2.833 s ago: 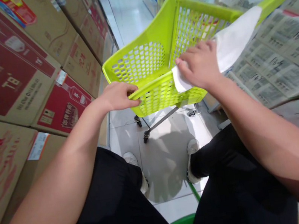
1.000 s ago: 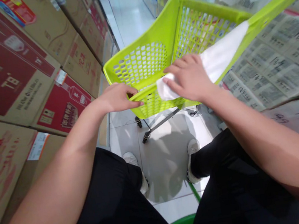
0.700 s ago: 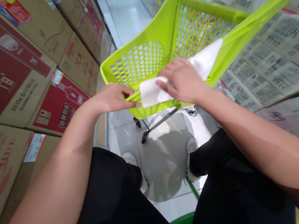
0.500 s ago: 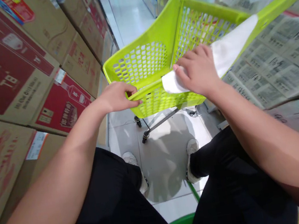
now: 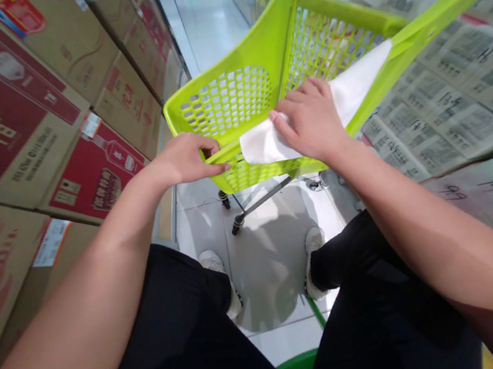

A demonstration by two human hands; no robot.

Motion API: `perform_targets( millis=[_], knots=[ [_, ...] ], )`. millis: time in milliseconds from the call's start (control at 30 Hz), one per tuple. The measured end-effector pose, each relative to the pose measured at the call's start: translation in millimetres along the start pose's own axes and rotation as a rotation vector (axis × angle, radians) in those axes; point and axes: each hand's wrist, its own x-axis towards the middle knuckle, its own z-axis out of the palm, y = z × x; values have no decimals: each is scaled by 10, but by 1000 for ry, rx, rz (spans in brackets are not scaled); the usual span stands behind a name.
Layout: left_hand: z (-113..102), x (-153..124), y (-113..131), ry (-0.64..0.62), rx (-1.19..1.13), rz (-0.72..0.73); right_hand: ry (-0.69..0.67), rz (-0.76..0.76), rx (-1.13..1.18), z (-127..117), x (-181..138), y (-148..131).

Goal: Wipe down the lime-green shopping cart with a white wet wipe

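A lime-green plastic shopping cart (image 5: 231, 95) stands tilted on the floor in front of my knees. My left hand (image 5: 185, 157) is closed on the cart's near rim at its left corner. A white cloth (image 5: 263, 144) lies over the same rim further right, and my right hand (image 5: 311, 120) presses down on it with the fingers together. The cloth trails up to the right along the cart's side rail. I sit with both legs in black trousers and white shoes on either side of the cart's wheels.
Stacked cardboard cartons (image 5: 26, 108) with red printing wall the left side. Sheets of printed newspaper (image 5: 459, 98) cover a surface on the right. A tiled aisle (image 5: 204, 15) runs away ahead. The cart's black caster (image 5: 235, 227) rests on the floor tiles.
My right hand has rubbed the cloth back and forth along the cart's rim; since half a second ago it slid left again. The left hand has kept its grip.
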Motion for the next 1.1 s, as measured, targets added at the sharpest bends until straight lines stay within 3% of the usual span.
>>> perform_targets(
  millis=[200,267,333,500,600,733,900,1000,1100],
  knots=[
    [68,11,-50,100,-103,74,-116,-236,28,181,-101,-549],
    [69,1,-98,103,-140,116,-131,-295,59,148,-101,-589],
    [50,-13,-140,58,-155,132,-91,-247,55,67,-85,-468],
    [-37,-56,-147,-33,-197,145,168,81,-50,-121,-71,208],
    [-69,-73,-99,-44,-339,192,150,103,-63,-157,-94,482],
    [-90,-84,-50,-19,-429,153,87,85,-22,-191,-100,527],
    [-145,-93,-36,-38,-355,88,119,89,98,-209,-13,586],
    [-174,-93,-34,-48,-335,94,172,96,99,-237,49,751],
    [-183,-86,-32,-52,-316,113,318,144,27,-291,71,879]
  ],
)
